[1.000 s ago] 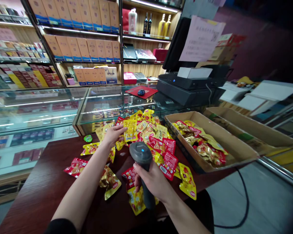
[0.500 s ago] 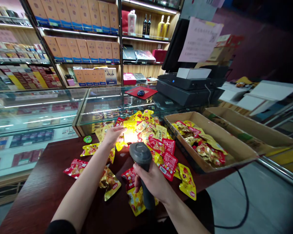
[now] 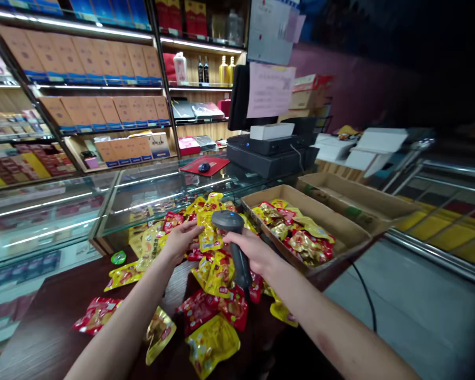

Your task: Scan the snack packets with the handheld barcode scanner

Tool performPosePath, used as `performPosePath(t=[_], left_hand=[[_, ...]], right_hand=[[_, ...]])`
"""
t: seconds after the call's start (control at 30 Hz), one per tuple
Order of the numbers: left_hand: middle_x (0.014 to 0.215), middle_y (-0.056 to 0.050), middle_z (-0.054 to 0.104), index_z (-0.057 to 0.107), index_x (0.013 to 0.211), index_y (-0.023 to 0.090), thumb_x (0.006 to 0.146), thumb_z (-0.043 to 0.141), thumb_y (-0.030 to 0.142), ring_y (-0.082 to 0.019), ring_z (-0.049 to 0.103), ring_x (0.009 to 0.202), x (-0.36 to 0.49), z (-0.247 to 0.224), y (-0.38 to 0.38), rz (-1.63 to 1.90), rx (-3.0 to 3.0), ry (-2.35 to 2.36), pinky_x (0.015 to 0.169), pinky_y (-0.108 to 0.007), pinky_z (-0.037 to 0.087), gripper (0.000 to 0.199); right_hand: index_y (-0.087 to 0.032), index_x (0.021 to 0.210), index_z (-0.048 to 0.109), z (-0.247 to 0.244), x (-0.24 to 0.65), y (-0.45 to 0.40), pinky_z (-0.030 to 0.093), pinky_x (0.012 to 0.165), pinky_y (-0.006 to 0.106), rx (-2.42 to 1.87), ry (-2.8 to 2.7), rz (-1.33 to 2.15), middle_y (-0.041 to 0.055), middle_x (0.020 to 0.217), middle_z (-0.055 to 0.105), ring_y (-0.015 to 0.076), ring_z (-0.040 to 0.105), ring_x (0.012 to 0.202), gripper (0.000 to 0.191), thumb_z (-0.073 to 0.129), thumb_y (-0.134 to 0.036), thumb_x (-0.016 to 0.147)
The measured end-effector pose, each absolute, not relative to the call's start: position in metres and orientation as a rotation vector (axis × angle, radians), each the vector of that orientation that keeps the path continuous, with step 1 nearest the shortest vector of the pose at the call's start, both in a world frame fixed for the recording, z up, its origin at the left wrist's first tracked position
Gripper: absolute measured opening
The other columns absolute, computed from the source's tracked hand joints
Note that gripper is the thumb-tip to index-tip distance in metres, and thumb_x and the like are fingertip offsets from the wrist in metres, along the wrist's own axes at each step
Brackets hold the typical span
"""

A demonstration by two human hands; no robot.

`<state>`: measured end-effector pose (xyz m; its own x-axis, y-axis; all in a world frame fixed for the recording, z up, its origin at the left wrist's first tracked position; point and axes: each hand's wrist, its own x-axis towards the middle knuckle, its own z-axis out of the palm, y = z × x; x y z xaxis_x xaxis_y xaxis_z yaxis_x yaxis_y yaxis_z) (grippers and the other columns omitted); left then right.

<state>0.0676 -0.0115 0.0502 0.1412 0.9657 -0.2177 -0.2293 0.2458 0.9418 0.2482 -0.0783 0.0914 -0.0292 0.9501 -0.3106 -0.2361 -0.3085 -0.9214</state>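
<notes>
A black handheld scanner (image 3: 239, 253) is gripped in my right hand (image 3: 255, 252), its head tilted over the pile and its light not showing. My left hand (image 3: 181, 240) is at the pile's left side, fingers apart, with the fingertips beside a yellow packet (image 3: 209, 232); no packet is clearly held. Red and yellow snack packets lie heaped around both hands. Nearer to me are a yellow packet (image 3: 214, 343), a gold packet (image 3: 159, 332) and a red packet (image 3: 97, 314) on the dark red table (image 3: 43, 316).
An open cardboard box (image 3: 269, 196) with packets stands right of the pile, another cardboard box (image 3: 364, 198) behind it. Beyond are a glass counter (image 3: 142, 184), a mouse (image 3: 203, 167) on a red mat and a monitor (image 3: 239, 97). A cable hangs at the right.
The view has shifted, showing more shelving above. The scanner's bright light on a packet is gone. My left hand has let go of that packet, and the scanner has moved up over the pile.
</notes>
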Motion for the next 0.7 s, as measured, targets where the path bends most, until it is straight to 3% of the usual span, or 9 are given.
performPosePath(t=[0.23, 0.47, 0.7], left_hand=[[0.077, -0.004, 0.067, 0.069, 0.087, 0.014, 0.055, 0.085, 0.024, -0.01, 0.059, 0.055, 0.172, 0.093, 0.043, 1.02, 1.0, 1.001, 0.051, -0.024, 0.053, 0.037], [0.083, -0.008, 0.069, 0.066, 0.096, 0.012, 0.063, 0.081, 0.018, -0.014, 0.064, 0.067, 0.294, 0.118, 0.093, 1.046, 0.96, 0.869, 0.065, -0.033, 0.057, 0.036], [0.089, -0.009, 0.068, 0.067, 0.094, 0.011, 0.062, 0.081, 0.018, -0.018, 0.066, 0.071, 0.303, 0.102, 0.1, 1.006, 1.001, 0.931, 0.067, -0.041, 0.058, 0.036]], right_hand=[[-0.016, 0.073, 0.061, 0.138, 0.341, -0.034, 0.044, 0.05, 0.022, -1.268, -0.859, 1.486, -0.0046, 0.047, 0.046, 0.0093, 0.045, 0.046, 0.006, 0.06, -0.014, 0.067], [-0.016, 0.066, 0.052, 0.165, 0.441, 0.006, 0.045, 0.048, 0.025, -1.395, -0.741, 1.348, -0.002, 0.047, 0.049, 0.0117, 0.047, 0.045, 0.007, 0.054, -0.015, 0.072], [-0.014, 0.071, 0.056, 0.153, 0.467, 0.011, 0.036, 0.044, 0.021, -1.415, -0.756, 1.268, -0.0036, 0.046, 0.046, 0.0088, 0.038, 0.042, 0.003, 0.055, -0.015, 0.073]])
